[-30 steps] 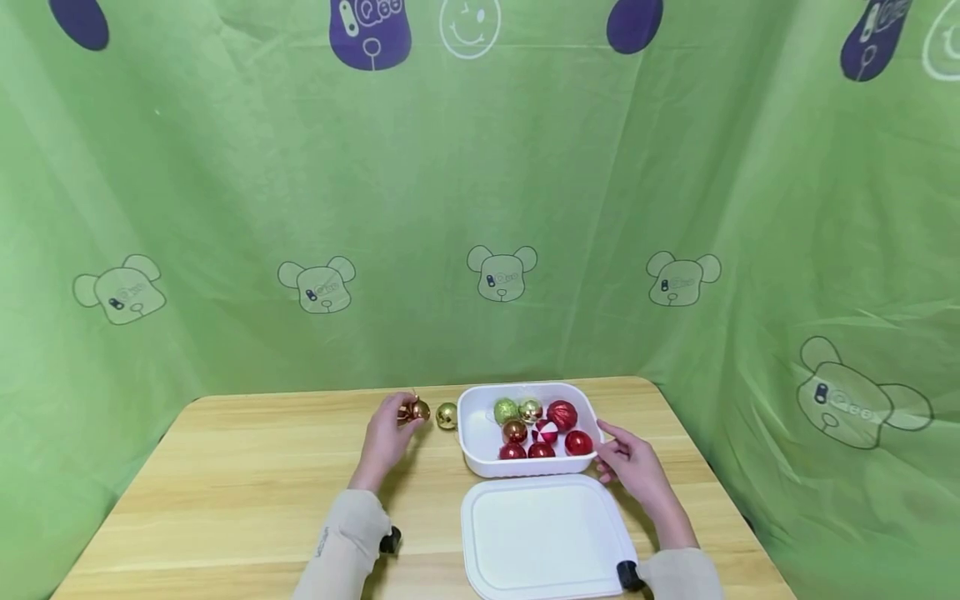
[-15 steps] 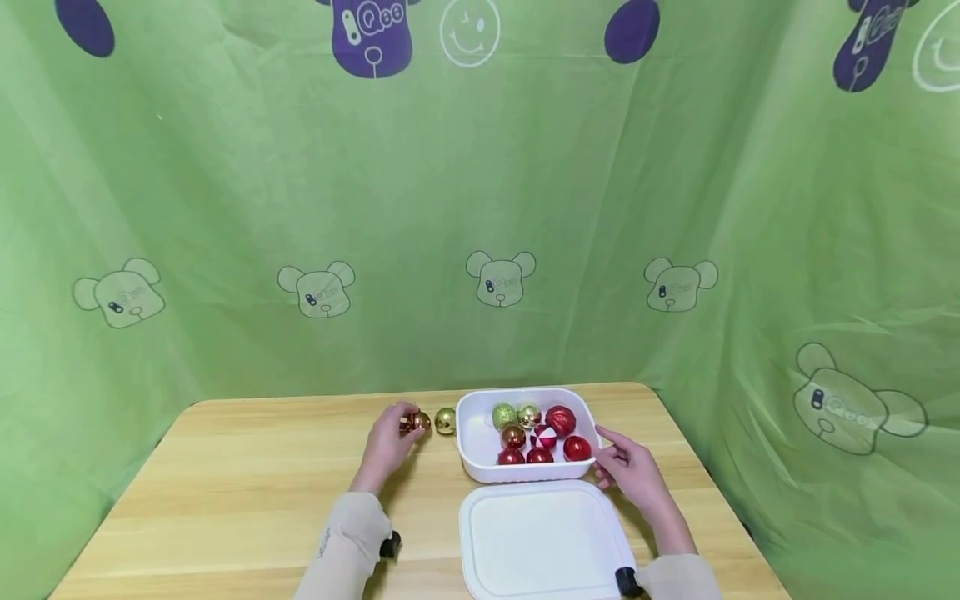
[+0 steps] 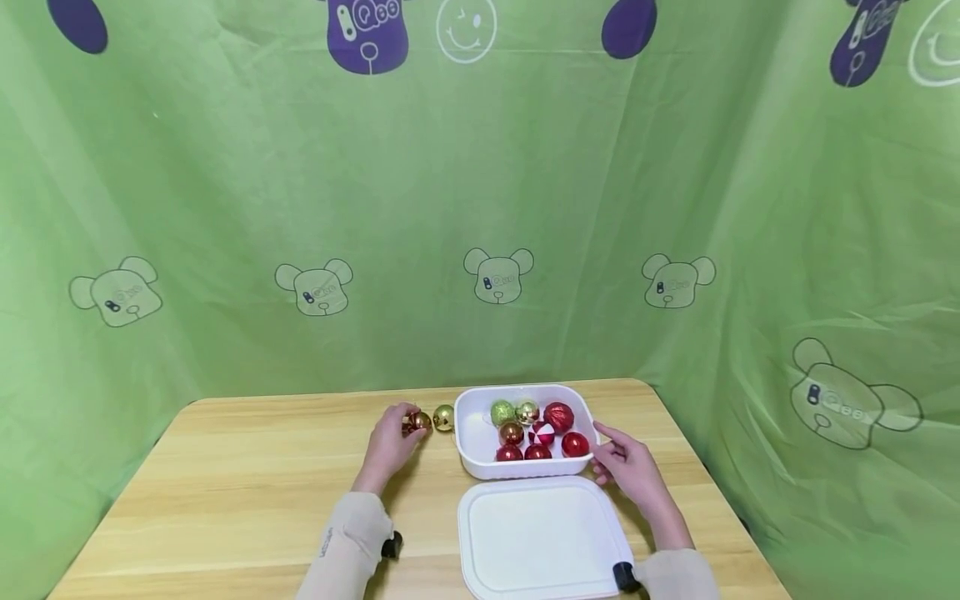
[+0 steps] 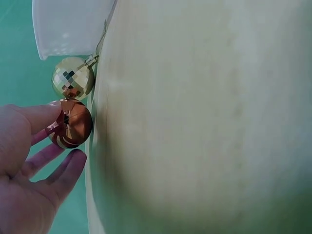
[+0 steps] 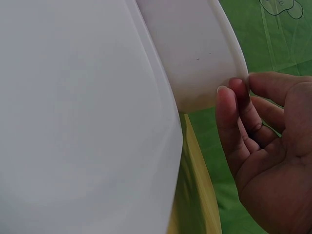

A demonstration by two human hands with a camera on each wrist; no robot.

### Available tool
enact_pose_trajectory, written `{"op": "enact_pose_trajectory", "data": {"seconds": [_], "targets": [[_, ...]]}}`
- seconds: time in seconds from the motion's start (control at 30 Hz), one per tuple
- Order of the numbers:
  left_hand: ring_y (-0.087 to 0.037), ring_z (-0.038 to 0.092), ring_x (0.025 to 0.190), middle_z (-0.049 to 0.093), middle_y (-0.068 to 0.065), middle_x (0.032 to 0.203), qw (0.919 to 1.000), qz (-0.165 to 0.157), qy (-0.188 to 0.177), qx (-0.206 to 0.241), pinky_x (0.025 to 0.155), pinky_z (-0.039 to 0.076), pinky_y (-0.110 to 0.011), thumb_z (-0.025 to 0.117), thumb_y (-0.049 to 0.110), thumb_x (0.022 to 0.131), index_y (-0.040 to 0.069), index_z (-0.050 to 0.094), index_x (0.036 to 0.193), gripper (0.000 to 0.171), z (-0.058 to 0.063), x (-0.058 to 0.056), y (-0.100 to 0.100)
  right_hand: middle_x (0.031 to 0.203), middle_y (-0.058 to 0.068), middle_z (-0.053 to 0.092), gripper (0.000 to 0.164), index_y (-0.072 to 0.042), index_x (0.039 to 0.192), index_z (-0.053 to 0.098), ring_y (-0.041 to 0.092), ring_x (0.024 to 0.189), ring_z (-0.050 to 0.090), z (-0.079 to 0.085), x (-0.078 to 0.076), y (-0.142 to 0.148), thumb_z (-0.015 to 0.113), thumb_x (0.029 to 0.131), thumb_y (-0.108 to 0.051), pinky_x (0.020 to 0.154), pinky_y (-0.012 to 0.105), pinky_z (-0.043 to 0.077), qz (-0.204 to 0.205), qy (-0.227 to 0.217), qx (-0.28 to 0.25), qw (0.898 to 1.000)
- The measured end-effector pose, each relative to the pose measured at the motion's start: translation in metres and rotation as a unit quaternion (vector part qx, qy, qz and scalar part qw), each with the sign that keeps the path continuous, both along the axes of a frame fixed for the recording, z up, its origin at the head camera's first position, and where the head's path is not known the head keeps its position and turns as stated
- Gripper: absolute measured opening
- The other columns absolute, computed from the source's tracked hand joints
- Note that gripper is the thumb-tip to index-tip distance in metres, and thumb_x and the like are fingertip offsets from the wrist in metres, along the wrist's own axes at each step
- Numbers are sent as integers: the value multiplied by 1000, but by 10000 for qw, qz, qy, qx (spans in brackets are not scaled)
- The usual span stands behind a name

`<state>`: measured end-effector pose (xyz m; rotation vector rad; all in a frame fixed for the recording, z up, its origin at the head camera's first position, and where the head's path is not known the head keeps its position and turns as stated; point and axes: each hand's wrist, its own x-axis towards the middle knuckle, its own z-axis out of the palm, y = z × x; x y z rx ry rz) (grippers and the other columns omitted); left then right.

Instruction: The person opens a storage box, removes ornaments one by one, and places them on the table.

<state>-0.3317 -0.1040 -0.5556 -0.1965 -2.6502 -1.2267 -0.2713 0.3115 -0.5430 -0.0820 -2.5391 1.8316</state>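
My left hand (image 3: 387,443) holds a shiny copper-coloured Christmas ball (image 4: 77,126) between thumb and fingers, close over the table toward its far edge. Right beside that ball sits a gold mirrored Christmas ball (image 4: 73,78) with a string loop, next to the left wall of a white plastic box (image 3: 474,429). Inside the box lie several balls: red ones, a copper one (image 3: 512,433), a green glittery one (image 3: 502,412), a pale gold one and a red-and-white one. My right hand (image 3: 630,471) grips the box's near right corner, its fingers curled at the rim.
A white lid (image 3: 540,537) lies flat on the wooden table (image 3: 247,483) in front of the box, under the right wrist's black camera (image 3: 626,577). A green printed curtain (image 3: 405,333) hangs close behind the table and along both sides.
My left hand has lowered the copper ball slightly and brought it a little nearer to me, beside the gold ball. The right hand stays at the box corner.
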Motion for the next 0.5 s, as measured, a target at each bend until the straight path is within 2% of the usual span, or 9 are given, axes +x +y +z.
{"op": "enact_pose_trajectory", "data": {"seconds": [0.2, 0.5], "targets": [[-39, 65, 115, 66, -19, 122, 9996, 10, 115, -245, 105, 53, -57, 79, 10, 90, 4, 64, 129, 41, 2, 4, 0, 101, 22, 68, 56, -2, 156, 42, 22, 80, 69, 0, 0, 0, 61, 103, -8, 69, 32, 65, 19, 10, -31, 10000], [-40, 65, 113, 66, -20, 121, 9989, 66, 372, -285, 101, 55, -57, 79, 13, 91, 3, 66, 126, 39, 6, 9, 0, 100, 21, 69, 56, -1, 155, 42, 21, 78, 69, 2, 1, -1, 62, 103, -8, 68, 32, 65, 22, 26, -61, 10000]]}}
